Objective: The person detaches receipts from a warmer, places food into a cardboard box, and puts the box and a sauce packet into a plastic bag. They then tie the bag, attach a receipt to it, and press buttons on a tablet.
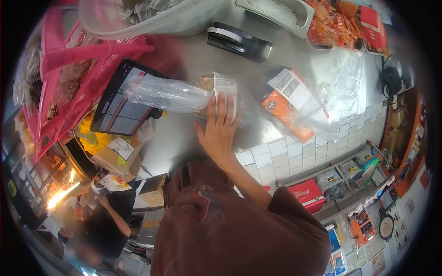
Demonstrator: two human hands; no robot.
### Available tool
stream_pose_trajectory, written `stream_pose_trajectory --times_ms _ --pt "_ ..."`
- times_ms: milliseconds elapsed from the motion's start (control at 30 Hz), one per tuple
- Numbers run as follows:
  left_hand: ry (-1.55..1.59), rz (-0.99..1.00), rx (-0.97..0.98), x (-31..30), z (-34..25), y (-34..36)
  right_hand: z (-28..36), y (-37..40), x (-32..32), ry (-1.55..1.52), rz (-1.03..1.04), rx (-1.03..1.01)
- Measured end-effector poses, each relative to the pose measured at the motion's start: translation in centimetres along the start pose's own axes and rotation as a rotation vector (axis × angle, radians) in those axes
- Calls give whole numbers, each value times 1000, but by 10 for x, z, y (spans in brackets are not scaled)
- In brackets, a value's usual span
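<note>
My right hand (pixel 220 129) lies flat, palm down and fingers stretched, on the lower part of a small brown cardboard box (pixel 206 83) with a white printed label (pixel 224 85). Nothing is gripped in it. A crumpled clear plastic wrapping (pixel 168 93) runs leftward from the box, across the edge of a tablet (pixel 120 105) with a lit screen. My left hand is out of sight. To the right, an orange-and-white package (pixel 286 105) in clear plastic rests on the metal table (pixel 184 133).
A black tape dispenser (pixel 239 42) sits beyond the box. Pink plastic baskets (pixel 60 60) crowd the left, and a translucent tub (pixel 152 28) stands at the back. Orange packets (pixel 331 25) fill the far right. Another person (pixel 103 225) is at lower left.
</note>
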State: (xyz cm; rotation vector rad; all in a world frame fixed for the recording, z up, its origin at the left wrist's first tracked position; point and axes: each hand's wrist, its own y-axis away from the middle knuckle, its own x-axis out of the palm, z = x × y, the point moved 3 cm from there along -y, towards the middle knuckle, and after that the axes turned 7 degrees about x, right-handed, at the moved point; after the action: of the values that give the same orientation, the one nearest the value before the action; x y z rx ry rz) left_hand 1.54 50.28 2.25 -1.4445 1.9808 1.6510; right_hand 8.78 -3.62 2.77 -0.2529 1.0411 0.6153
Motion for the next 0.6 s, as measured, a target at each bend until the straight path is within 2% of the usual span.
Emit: stream_pose_trajectory --times_ms 400,600 --pt "11 104 -106 -7 -23 -2 -10 6 17 66 -134 1" --pt "-2 116 -117 -22 -44 -9 -9 12 20 1 -62 37"
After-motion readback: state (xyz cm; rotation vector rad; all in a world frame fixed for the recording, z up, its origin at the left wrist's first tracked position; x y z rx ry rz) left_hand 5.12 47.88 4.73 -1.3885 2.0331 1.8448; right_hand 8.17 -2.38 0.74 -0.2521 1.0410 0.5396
